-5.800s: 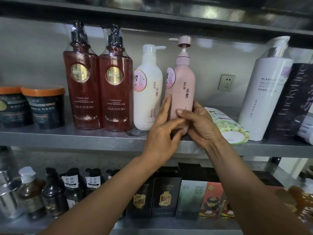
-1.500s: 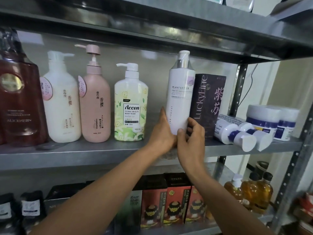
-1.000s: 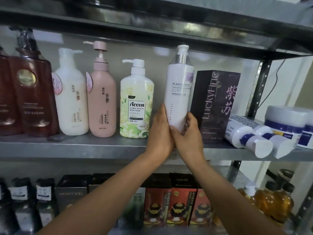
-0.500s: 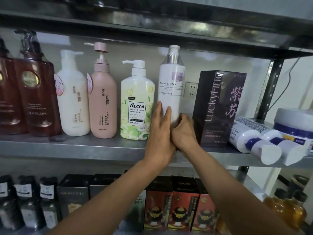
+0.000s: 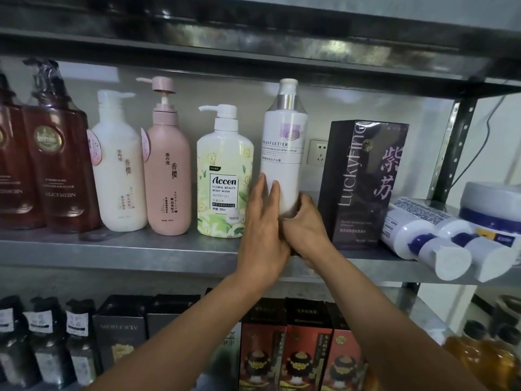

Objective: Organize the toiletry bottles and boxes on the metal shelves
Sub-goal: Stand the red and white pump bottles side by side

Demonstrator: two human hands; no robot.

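A tall white Plant Letter bottle stands upright on the middle metal shelf, between a green floral Accen body wash bottle and a dark purple LuckyFine box. My left hand lies with straight fingers against the white bottle's lower left side. My right hand curls around the bottle's base from the right. Further left stand a pink pump bottle, a white pump bottle and dark red bottles.
White tubes with blue caps lie on their sides at the shelf's right, by a blue-banded tub. The lower shelf holds small dark bottles, dark and red boxes and amber bottles. A wall socket shows behind.
The white Plant Letter bottle has been slid left, away from the purple box and close to the Accen bottle, opening a gap that shows the wall socket. Both hands stayed on its base.
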